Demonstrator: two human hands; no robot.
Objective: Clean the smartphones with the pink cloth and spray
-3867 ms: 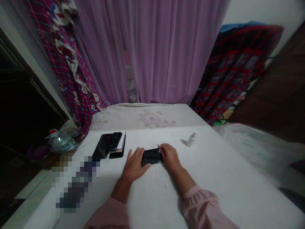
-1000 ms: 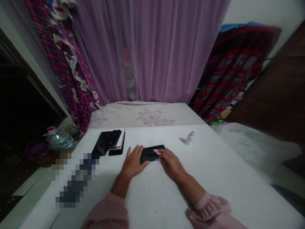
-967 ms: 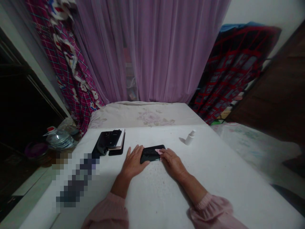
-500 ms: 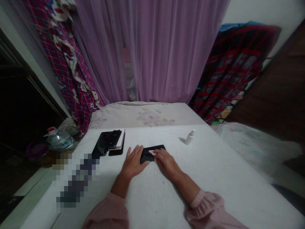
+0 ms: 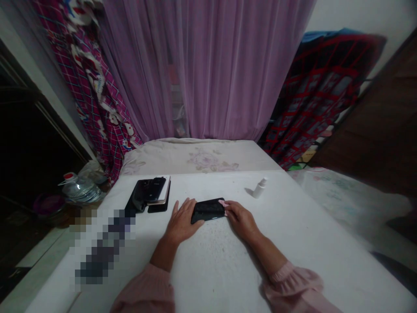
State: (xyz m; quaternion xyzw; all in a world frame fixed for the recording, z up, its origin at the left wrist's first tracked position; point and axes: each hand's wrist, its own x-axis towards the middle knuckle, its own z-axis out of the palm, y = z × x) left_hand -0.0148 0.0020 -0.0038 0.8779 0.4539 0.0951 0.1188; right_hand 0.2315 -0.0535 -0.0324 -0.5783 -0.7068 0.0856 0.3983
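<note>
A black smartphone (image 5: 208, 210) lies flat on the white table, its glossy face up. My left hand (image 5: 182, 221) grips the phone's left end, with the thumb along the near edge and the fingers at the far side. Pinched in my right hand (image 5: 241, 219) is a small pink cloth (image 5: 223, 203), pressed against the phone's right end. Most of the cloth is hidden under the fingers.
Several phones (image 5: 158, 189) lie stacked at the table's left. A small white spray bottle (image 5: 260, 188) stands to the right, beyond my right hand. Fine specks dot the white tabletop (image 5: 215, 261). A large water bottle (image 5: 80, 188) sits off the left side.
My right hand has slid the pink cloth rightward, from the phone's middle to its right end. The left hand stays on the phone.
</note>
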